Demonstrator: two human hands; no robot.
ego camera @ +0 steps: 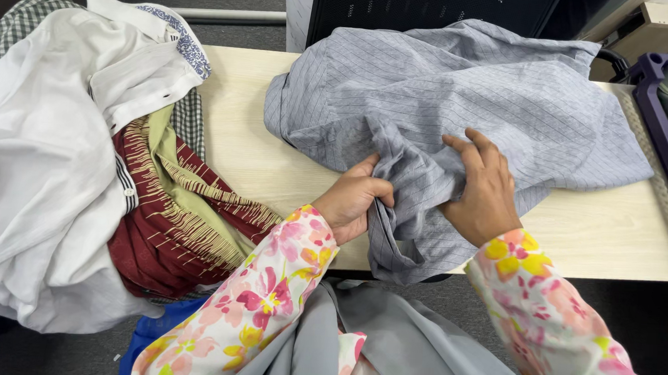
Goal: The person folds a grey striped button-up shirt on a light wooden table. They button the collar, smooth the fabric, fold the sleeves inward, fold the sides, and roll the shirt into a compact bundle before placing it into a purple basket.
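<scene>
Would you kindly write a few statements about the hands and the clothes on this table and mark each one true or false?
1. Both hands grip the grey shirt. True: the left hand pinches a fold and the right hand presses and gathers the cloth.
2. The grey shirt is neatly folded. False: it lies crumpled and spread on the table, one end hanging over the near edge.
3. A white shirt tops the pile at the left. True.
4. The red garment is in the left hand. False: it lies in the pile, untouched.
5. The person's sleeves are plain blue. False: they are floral, pink and yellow.
</scene>
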